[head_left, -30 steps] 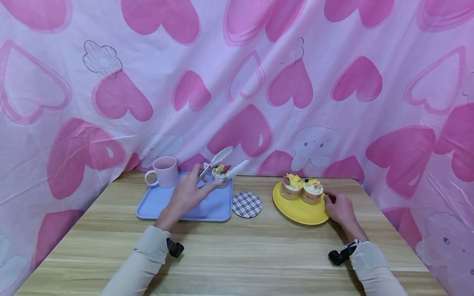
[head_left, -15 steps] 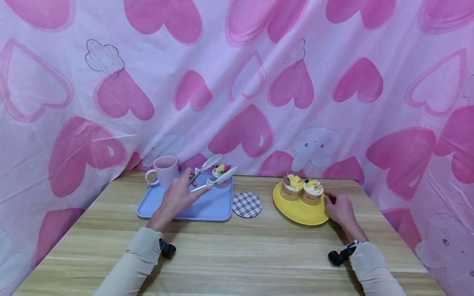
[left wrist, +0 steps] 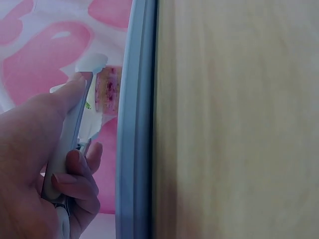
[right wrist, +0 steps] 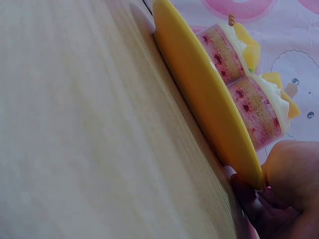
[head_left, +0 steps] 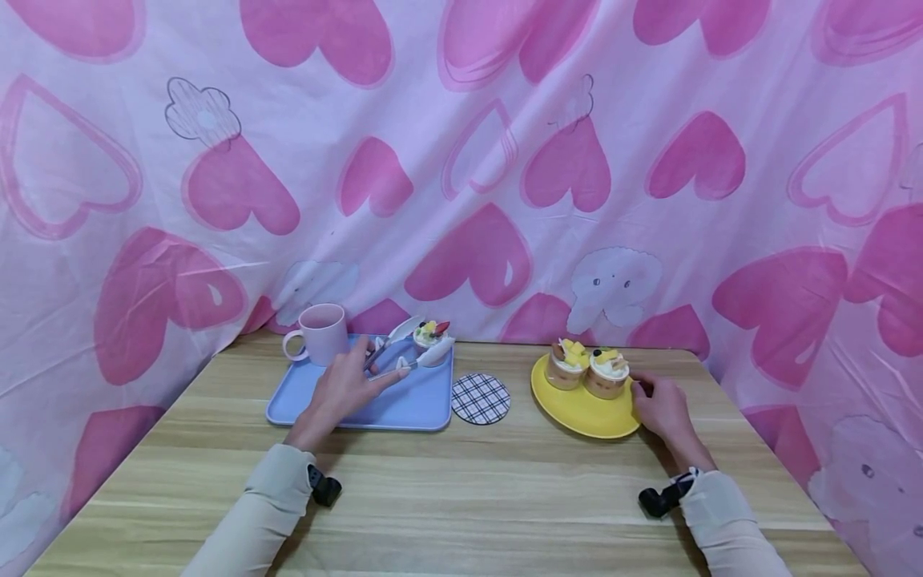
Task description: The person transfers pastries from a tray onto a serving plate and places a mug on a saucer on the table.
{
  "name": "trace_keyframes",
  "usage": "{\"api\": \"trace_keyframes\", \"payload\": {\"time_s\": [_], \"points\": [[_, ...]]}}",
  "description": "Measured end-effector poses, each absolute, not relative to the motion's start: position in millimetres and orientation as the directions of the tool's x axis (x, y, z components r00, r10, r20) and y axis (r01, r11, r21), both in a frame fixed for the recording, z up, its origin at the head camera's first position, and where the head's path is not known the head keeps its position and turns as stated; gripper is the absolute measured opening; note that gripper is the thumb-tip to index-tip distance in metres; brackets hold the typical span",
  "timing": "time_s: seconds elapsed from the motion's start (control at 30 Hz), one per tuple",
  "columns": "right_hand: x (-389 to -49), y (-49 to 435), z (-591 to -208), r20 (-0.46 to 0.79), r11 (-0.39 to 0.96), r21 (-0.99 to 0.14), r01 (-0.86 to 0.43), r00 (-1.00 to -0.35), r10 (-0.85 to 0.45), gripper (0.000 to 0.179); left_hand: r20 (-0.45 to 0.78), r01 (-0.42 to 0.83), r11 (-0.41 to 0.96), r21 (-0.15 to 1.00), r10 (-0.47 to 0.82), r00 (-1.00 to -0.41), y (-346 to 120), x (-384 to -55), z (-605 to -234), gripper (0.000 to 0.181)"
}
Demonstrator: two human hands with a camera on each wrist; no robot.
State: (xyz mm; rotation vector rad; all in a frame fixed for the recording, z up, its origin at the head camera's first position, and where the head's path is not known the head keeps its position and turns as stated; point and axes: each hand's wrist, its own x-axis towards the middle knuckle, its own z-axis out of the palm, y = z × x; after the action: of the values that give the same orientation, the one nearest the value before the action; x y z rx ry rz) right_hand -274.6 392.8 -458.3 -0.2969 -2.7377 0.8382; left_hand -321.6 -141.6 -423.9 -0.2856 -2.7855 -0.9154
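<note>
My left hand (head_left: 344,386) grips a pair of tongs (left wrist: 70,144) above the blue tray (head_left: 414,413). The white tips of the tongs stand apart, just in front of a small dessert cup (head_left: 431,330) topped with cream and fruit, at the tray's back right. Whether they touch the cup, I cannot tell. On the right, my right hand (head_left: 659,405) pinches the rim of the yellow plate (right wrist: 199,94), thumb on top and fingers under the edge. Two fruit-topped dessert cups, a left one (head_left: 566,367) and a right one (head_left: 608,375), stand side by side on that plate.
A pink mug (head_left: 323,332) stands at the tray's back left, its handle pointing left. Between tray and plate lies a round checked coaster (head_left: 481,399). Behind the wooden table (head_left: 476,497) hangs a pink heart-patterned cloth (head_left: 461,160).
My left hand has drawn back left and toward me, taking the tongs off from around the dessert cup, which stays on the tray. The tongs' tips have dropped lower. My right hand keeps still.
</note>
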Motion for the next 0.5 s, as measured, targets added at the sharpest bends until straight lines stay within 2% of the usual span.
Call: {"api": "trace_keyframes", "payload": {"time_s": [0.3, 0.5], "points": [[-275.2, 391.8, -459.0, 0.171, 0.802, -0.583, 0.132, -0.944, 0.280, 0.039, 0.157, 0.199, 0.795, 0.573, 0.132, -0.979, -144.6, -322.8, -427.8, 0.073], [-274.9, 391.8, -457.5, 0.161, 0.800, -0.585, 0.136, -0.947, 0.279, 0.039, 0.145, 0.192, 0.803, 0.564, 0.133, -0.980, -143.4, -323.3, -428.7, 0.072]]}}
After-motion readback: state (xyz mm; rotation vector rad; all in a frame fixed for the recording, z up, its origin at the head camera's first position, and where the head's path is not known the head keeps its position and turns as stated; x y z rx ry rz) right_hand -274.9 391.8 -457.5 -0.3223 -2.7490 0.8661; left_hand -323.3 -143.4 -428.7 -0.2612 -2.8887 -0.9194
